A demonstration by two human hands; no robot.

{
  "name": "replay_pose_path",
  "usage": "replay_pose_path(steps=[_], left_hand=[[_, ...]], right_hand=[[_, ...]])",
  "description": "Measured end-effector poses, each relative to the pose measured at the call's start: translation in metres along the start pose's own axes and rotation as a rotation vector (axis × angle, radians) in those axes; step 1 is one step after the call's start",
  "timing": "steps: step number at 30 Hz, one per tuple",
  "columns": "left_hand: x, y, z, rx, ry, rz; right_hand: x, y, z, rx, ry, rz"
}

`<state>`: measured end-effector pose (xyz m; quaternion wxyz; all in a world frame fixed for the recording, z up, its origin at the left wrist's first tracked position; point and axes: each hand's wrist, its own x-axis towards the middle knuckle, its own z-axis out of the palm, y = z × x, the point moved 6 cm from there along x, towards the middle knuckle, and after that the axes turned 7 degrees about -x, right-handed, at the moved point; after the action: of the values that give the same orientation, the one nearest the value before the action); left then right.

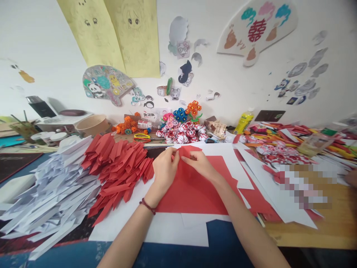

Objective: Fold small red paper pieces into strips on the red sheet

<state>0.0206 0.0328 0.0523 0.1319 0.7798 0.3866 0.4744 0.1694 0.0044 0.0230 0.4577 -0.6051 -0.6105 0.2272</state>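
My left hand [166, 166], with a dark beaded bracelet on its wrist, pinches the left side of a piece of red paper [190, 149]. Opposite it, my right hand [201, 164] has thumb and fingers closed on the same paper's right side. The fingers partly cover this piece, so its folds are hard to make out. Below both hands lies a large red sheet [195, 197] on top of white sheets [173, 232]. Left of my left hand is a heap of folded red paper strips [118, 167].
Folded white paper strips [61, 186] are piled at far left. Red-and-white paper flowers [184, 133], scissors [142, 137] and a yellow bottle [244, 121] stand along the wall. More paper and a plastic cup [316, 143] crowd the right. Part of another person's hand [351, 178] shows at the right edge.
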Motion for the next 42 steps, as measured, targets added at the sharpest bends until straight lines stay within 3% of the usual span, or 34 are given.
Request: replay_pose_path(steps=[3, 7, 9, 13, 18, 30, 42], left_hand=[[-0.002, 0.005, -0.002, 0.058, 0.052, 0.103], [-0.002, 0.011, -0.001, 0.055, 0.028, 0.233], [0.0, 0.012, -0.001, -0.011, 0.014, 0.235], [0.01, -0.003, 0.0, -0.336, -0.025, 0.011], [0.014, -0.022, 0.022, -0.732, -0.286, -0.259], [0.016, -0.022, 0.02, -0.775, -0.304, -0.262], [0.012, -0.022, 0.017, -0.99, -0.24, -0.442]], right_hand=[[-0.001, -0.003, 0.003, 0.039, -0.01, -0.031], [-0.001, -0.004, 0.005, 0.029, 0.001, -0.055], [0.0, -0.003, 0.002, -0.015, 0.042, -0.055], [0.0, -0.003, -0.006, -0.12, 0.107, -0.052], [-0.002, -0.008, -0.006, -0.071, 0.027, -0.069], [-0.002, -0.004, -0.008, -0.085, 0.005, -0.031], [-0.006, -0.01, -0.013, 0.004, 0.031, -0.01]])
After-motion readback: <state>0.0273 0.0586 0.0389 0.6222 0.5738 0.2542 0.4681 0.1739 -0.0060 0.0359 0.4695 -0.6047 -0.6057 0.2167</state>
